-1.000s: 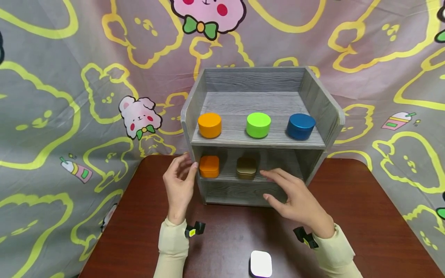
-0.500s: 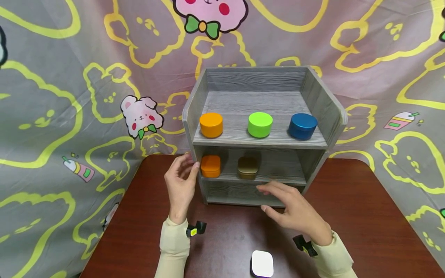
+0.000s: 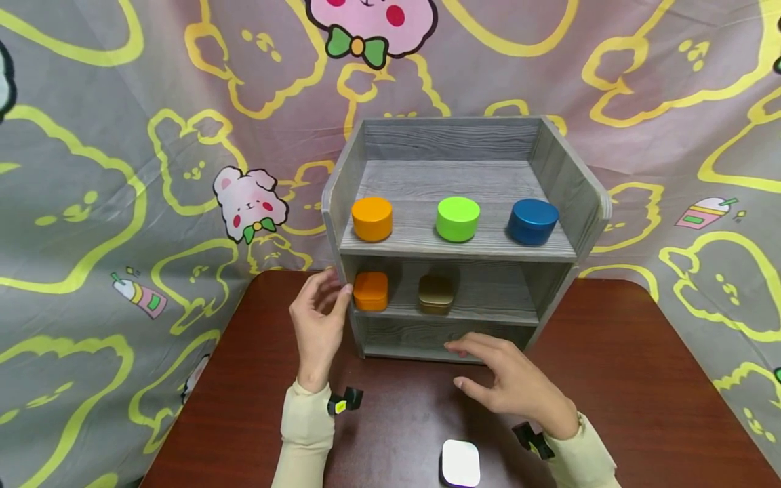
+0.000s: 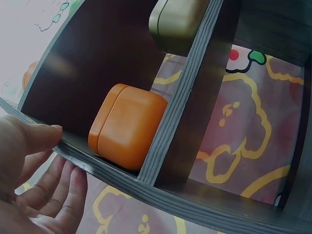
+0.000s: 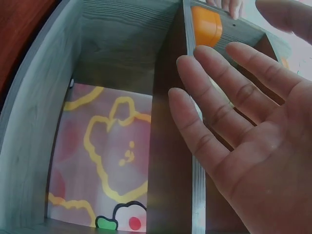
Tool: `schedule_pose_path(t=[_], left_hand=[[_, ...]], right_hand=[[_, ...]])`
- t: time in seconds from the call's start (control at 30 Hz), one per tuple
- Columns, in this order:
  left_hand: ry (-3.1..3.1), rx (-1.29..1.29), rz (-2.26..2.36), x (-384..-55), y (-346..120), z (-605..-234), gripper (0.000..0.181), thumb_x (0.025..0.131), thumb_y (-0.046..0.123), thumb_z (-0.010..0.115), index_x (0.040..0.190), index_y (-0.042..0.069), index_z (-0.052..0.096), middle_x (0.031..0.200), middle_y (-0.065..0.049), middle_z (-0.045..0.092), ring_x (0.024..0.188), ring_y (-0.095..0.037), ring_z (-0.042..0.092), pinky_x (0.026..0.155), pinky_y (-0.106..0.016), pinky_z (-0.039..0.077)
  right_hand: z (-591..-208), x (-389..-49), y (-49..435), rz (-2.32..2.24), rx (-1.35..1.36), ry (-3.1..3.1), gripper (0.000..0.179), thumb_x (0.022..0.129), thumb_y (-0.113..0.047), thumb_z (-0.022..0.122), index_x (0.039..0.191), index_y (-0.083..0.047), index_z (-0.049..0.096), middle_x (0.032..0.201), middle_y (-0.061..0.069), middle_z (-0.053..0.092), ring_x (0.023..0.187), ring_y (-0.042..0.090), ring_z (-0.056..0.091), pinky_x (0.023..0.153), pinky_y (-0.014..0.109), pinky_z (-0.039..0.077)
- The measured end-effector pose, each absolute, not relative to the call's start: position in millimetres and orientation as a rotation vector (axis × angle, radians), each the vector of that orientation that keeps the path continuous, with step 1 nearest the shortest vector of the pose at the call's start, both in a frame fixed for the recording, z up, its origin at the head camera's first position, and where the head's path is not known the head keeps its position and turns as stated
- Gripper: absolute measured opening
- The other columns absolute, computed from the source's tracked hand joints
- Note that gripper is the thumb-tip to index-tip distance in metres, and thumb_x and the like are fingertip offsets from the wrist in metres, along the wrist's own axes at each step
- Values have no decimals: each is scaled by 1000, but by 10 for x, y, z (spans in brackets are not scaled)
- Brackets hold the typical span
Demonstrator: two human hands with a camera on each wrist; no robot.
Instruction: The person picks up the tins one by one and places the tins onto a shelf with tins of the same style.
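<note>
My left hand [image 3: 318, 329] grips the left side panel of a grey wooden shelf [image 3: 457, 252]. In the left wrist view its thumb lies on the panel's front edge and the fingers [image 4: 68, 195] are on the outer face. My right hand [image 3: 509, 379] hangs in front of the lowest level, holding nothing, its fingers extended and apart in the right wrist view. On the middle level sit an orange square tin [image 3: 371, 291], close to the left hand, and a gold square tin [image 3: 436, 294]. An orange round tin [image 3: 372, 219], a green one [image 3: 457, 219] and a blue one [image 3: 533, 222] line the top level.
A small white-topped square tin [image 3: 460, 463] lies on the dark brown table [image 3: 634, 379] near its front, between the forearms. Behind the shelf hangs a cartoon-patterned cloth [image 3: 152, 183], which also shows through the shelf's open back in the wrist views.
My right hand has moved down and slightly left, away from beside the gold tin to in front of the lowest level. The left hand keeps its place on the panel.
</note>
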State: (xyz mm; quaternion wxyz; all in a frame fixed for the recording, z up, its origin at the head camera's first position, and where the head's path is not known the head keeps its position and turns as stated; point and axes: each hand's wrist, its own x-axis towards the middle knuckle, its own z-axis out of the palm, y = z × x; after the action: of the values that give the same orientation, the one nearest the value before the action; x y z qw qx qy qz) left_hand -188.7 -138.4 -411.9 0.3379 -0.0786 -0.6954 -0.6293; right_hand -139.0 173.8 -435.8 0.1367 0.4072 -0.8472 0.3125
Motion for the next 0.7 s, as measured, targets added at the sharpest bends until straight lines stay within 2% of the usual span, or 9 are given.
schedule_pose_path(t=[0.27,0.53,0.7], left_hand=[[-1801,-204,-1651,-1894,-1378,-4122,30,89,-1,79,118,-3,72,110,-18,72,97,-7,70,87,-17,62],[-1812,-196,-1656,-1890,-1377,-4115,30,89,1,80,118,-1,73,111,-15,72,97,-9,70,88,-16,62],[-1815,-196,-1652,-1876,-1385,-4115,30,90,2,80,118,-2,72,111,-16,72,97,-8,70,88,-16,61]], right_hand=[[-4409,-1345,1733,949,1304,-2451,51,80,-12,87,127,-15,69,113,-7,73,96,5,67,81,30,61],[-4439,-1238,1736,750,1316,-2621,53,81,-31,88,129,-18,70,123,-7,74,108,12,71,88,35,62],[-4492,-1194,1726,704,1327,-2752,54,80,-37,88,128,-19,71,123,-9,73,111,11,70,91,35,61]])
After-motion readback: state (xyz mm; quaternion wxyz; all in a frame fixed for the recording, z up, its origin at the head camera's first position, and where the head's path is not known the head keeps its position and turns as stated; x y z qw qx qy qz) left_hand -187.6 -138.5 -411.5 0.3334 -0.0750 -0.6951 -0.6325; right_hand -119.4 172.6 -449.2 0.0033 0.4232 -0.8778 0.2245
